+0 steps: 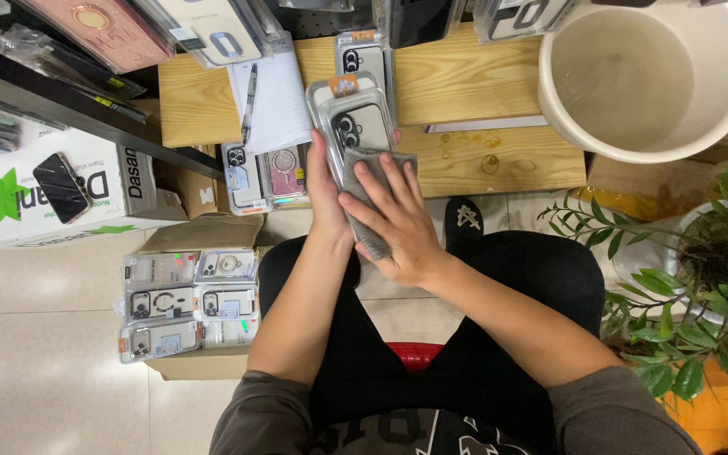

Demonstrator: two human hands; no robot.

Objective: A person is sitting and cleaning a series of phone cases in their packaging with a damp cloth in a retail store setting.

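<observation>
My left hand [323, 195] holds a phone case in a clear plastic package [349, 114] from its left side, tilted over my lap. Flat against the lower part of the package, my right hand [398, 223] presses a grey cloth [370, 240]. A low wooden bench [465, 80] stands just beyond the package, with another packaged case [362, 52] and a white notepad with a pen [271, 97] on it.
A white bucket [646, 80] sits at the bench's right end. Several packaged cases [187, 303] lie on a cardboard box at my left, more [263, 173] by the bench. A white carton [52, 190] carries a phone. A potted plant [701, 286] stands right.
</observation>
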